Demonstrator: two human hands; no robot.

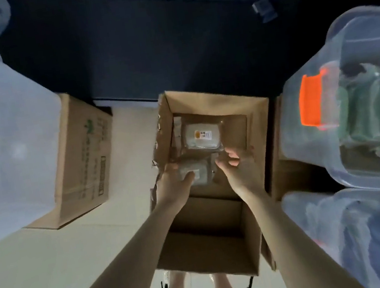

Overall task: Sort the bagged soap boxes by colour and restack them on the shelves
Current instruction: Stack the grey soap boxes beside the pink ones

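One soap box (195,174), label-up, crosswise

- Floor (41,267): pale, smooth, the brightest area in the shot.
- Light: dim and cool overall, upper half mostly in shadow.
- Dark furniture (144,51): blue-black block across the top, detail lost in the dark.
- Left plastic bin (5,148): clear, close to the camera, blurred.
- Right plastic bin (367,46): clear, with an orange latch (311,102).
- Lower right bin (359,229): clear, just beneath the right one.
- Closed cardboard box (80,166): on the floor beside the left bin, green print on its side.
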